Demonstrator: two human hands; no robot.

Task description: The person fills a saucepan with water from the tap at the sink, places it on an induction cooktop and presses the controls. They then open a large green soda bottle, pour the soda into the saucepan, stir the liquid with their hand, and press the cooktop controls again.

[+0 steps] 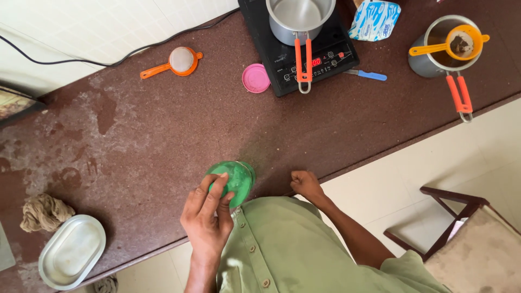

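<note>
The left hand (206, 217) wraps its fingers over the lid end of a green translucent jar (234, 180), which stands near the counter's front edge at about 6 o'clock; what it holds cannot be told. The right hand (305, 184) is curled into a loose fist, holding nothing, resting on the brown counter (163, 135) just at 3 o'clock of the jar. At 12 o'clock a steel pot (300, 16) with orange handles sits empty on a black induction cooktop (325, 54); a pink lid (255, 78) lies at the cooktop's 9 o'clock. At 2 o'clock a second steel pot (431, 62) carries an orange strainer (461, 42) holding dark brown residue. Another orange strainer (179, 61) lies at 11 o'clock, its mesh bare. At 8 o'clock an oval steel dish (70, 252) sits empty beside a crumpled cloth (44, 212)
</note>
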